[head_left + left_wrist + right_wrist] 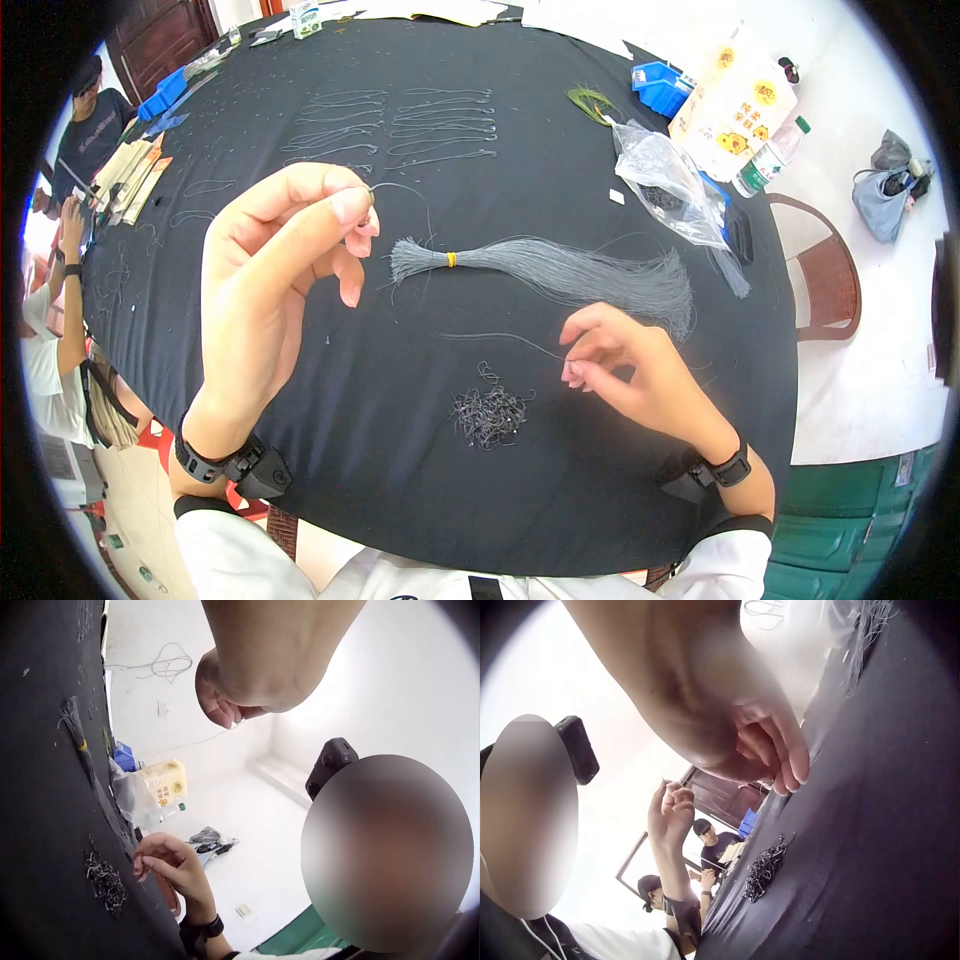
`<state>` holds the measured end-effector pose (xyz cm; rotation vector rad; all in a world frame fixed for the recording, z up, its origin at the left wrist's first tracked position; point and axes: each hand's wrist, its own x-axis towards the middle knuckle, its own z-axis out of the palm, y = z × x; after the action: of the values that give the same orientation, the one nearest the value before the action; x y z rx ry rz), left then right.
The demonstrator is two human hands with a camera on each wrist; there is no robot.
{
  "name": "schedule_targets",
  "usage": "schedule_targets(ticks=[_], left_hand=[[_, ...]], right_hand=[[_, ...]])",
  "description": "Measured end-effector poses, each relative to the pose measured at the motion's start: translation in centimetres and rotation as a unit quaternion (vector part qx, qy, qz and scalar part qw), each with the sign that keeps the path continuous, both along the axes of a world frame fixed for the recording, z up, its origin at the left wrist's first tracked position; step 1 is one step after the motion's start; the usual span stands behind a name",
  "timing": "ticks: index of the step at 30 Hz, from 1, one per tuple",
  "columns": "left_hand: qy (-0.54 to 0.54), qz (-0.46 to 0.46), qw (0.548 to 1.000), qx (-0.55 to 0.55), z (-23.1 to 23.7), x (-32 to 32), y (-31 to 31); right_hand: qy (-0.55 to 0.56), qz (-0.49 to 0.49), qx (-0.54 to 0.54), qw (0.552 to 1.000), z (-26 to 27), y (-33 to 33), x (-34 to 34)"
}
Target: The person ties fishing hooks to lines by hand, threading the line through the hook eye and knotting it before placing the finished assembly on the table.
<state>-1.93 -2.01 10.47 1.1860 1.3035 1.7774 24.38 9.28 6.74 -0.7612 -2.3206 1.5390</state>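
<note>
My left hand is raised over the black table, thumb and forefinger pinching a thin grey strand that curves down towards the bundle. Lower on the right, the fingertips of my right hand pinch the end of another visible length of line, which trails leftward; whether both lengths are one strand I cannot tell. Between the hands lies a grey strand bundle, tied with a yellow band. Nearest my right hand is a pile of small dark hooks. The right wrist view shows my right hand close above the table.
Looped lines lie in two columns beyond the bundle. On the right are a clear plastic bag, a bottle, a blue bin and a printed carton. Other people sit at the left edge.
</note>
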Motion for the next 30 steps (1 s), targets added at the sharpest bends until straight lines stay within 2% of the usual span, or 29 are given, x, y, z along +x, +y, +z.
schedule_targets(ticks=[2,5,8,11,14,15,18,19,22,25,30], left_hand=[[0.004,0.002,1.000,0.002,0.0,-0.1,0.0],[0.006,0.003,1.000,0.003,0.1,-0.1,0.0],[-0.023,-0.021,0.999,0.016,-0.1,-0.5,0.0],[-0.042,-0.032,0.998,0.018,-0.2,-0.5,-0.1],[-0.026,-0.015,1.000,0.003,-0.2,0.1,0.0],[-0.016,-0.007,1.000,-0.003,-0.2,0.3,0.1],[-0.019,-0.009,1.000,-0.010,-0.4,0.5,0.1],[-0.020,-0.011,1.000,-0.014,-0.5,0.6,0.2],[-0.021,-0.021,0.999,-0.022,-0.6,1.1,0.3],[-0.029,-0.041,0.998,-0.030,-0.8,1.6,0.4],[-0.041,-0.056,0.996,-0.056,-0.9,2.2,0.5]], right_hand=[[0.022,-0.012,-0.123,0.992,-0.3,0.4,0.2],[0.070,0.037,-0.224,0.971,-1.0,1.5,0.7],[0.093,-0.005,-0.257,0.962,-0.6,0.9,0.2],[0.098,-0.006,-0.169,0.981,-0.8,0.6,0.1],[0.039,-0.003,0.042,0.998,-0.1,-0.1,-0.2],[0.069,-0.012,0.078,0.994,-0.3,-0.4,-0.5],[0.077,0.049,0.240,0.967,0.4,-0.5,-0.8],[0.097,0.031,0.262,0.960,0.4,-0.8,-1.2],[0.125,0.014,0.174,0.977,0.6,-1.4,-1.6],[0.141,-0.076,-0.014,0.987,1.5,-2.8,-2.5],[0.159,-0.027,-0.076,0.984,1.7,-3.3,-3.3]])
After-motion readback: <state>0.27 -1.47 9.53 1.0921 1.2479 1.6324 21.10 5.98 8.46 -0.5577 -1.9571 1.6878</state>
